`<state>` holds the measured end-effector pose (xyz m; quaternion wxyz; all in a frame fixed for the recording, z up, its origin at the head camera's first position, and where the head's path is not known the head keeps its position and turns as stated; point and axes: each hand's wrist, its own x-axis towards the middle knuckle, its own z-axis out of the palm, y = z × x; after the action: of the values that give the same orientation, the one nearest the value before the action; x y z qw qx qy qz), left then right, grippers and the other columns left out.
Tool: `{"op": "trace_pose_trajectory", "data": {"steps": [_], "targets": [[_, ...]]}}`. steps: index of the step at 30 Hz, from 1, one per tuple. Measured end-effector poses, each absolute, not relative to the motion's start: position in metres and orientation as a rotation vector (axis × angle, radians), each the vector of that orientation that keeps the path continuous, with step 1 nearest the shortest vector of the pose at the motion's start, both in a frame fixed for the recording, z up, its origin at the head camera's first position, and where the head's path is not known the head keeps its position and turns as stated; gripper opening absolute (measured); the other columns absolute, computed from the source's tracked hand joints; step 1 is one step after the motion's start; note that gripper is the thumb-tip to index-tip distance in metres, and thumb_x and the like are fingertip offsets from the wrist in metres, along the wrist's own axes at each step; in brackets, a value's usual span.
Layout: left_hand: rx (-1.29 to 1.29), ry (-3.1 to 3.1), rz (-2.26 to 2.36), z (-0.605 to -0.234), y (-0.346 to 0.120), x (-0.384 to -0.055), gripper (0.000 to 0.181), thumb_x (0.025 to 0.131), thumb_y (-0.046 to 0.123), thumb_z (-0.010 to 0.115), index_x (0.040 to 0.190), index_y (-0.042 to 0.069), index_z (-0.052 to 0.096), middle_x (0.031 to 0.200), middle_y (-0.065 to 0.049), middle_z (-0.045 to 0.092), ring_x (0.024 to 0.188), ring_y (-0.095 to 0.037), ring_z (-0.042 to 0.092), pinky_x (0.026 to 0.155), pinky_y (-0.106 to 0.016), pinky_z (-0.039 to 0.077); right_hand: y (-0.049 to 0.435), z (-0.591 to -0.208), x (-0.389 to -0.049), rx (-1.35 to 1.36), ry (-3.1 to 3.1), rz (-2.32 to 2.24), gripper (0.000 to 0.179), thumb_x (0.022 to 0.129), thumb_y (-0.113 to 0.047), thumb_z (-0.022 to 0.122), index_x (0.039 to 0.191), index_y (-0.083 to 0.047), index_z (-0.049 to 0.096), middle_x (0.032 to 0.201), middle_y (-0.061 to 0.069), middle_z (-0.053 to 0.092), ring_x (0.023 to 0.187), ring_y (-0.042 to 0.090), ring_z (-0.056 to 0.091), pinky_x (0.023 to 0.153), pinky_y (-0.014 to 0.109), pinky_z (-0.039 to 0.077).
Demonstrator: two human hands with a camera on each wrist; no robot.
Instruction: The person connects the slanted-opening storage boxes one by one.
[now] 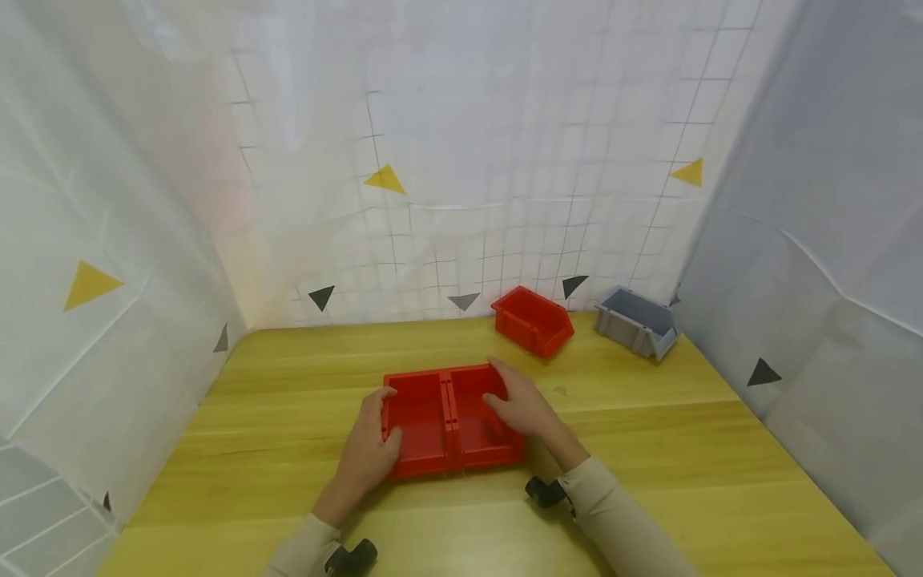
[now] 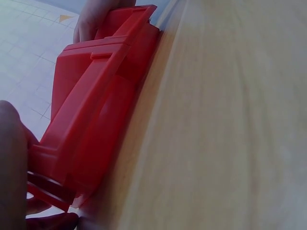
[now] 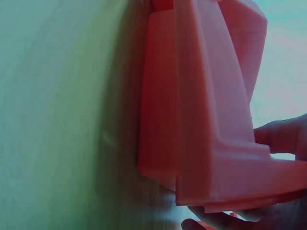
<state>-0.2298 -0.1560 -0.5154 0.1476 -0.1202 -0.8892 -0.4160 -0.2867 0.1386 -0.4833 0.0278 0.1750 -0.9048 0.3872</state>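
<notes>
Two red open-topped storage bins stand side by side on the wooden table, their inner walls together. My left hand (image 1: 370,450) grips the outer wall of the left bin (image 1: 418,466), with the thumb over the rim and fingers outside. At the right bin (image 1: 490,457), my right hand (image 1: 526,407) holds the outer wall, thumb inside it. In the left wrist view, the left bin's red front lip (image 2: 84,112) slants past the thumb. The right wrist view shows the right bin's lip (image 3: 196,105) close up, fingers wrapped round its side.
Toward the back of the table (image 1: 288,417) sits another red bin (image 1: 519,330), turned at an angle. To its right, a grey bin (image 1: 626,332) is near the far right corner. White sheets with grid lines and triangles (image 1: 461,144) enclose the back and sides.
</notes>
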Motion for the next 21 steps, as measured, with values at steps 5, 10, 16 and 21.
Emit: {"op": "trace_pose_trajectory", "data": {"steps": [5, 10, 16, 21], "targets": [[-0.335, -2.565, -1.208, -0.514, -0.156, -0.23, 0.057, 0.092, 0.006, 0.064, 0.144, 0.014, 0.044, 0.143, -0.007, 0.049, 0.118, -0.03, 0.055, 0.101, -0.055, 0.049, 0.138, -0.484, -0.286, 0.535, -2.779, 1.189, 0.07, 0.098, -0.014, 0.069, 0.159, -0.003, 0.037, 0.157, 0.019, 0.044, 0.142, 0.04, 0.042, 0.114, 0.057, 0.034], [-0.343, -2.567, -1.199, -0.514, -0.154, -0.231, 0.055, 0.092, 0.005, 0.064, 0.143, 0.013, 0.045, 0.143, -0.008, 0.05, 0.118, -0.03, 0.054, 0.102, -0.055, 0.048, 0.14, -0.485, -0.286, 0.515, -2.803, 1.173, 0.071, 0.099, -0.016, 0.07, 0.16, -0.005, 0.036, 0.157, 0.017, 0.044, 0.142, 0.038, 0.042, 0.114, 0.056, 0.034], [-0.339, -2.575, -1.204, -0.515, -0.152, -0.232, 0.057, 0.092, 0.006, 0.064, 0.145, 0.014, 0.044, 0.145, -0.007, 0.049, 0.119, -0.03, 0.054, 0.101, -0.055, 0.048, 0.145, -0.48, -0.285, 0.526, -2.857, 1.061, 0.073, 0.099, -0.027, 0.07, 0.161, -0.008, 0.036, 0.157, 0.015, 0.045, 0.143, 0.037, 0.041, 0.114, 0.057, 0.035], [-0.292, -2.578, -1.242, -0.515, -0.154, -0.229, 0.061, 0.091, 0.005, 0.066, 0.146, 0.015, 0.043, 0.146, -0.007, 0.048, 0.118, -0.031, 0.055, 0.099, -0.057, 0.05, 0.149, -0.469, -0.293, 0.523, -2.89, 0.864, 0.068, 0.104, -0.047, 0.056, 0.159, -0.009, 0.041, 0.155, 0.015, 0.048, 0.142, 0.038, 0.043, 0.111, 0.059, 0.037]]}}
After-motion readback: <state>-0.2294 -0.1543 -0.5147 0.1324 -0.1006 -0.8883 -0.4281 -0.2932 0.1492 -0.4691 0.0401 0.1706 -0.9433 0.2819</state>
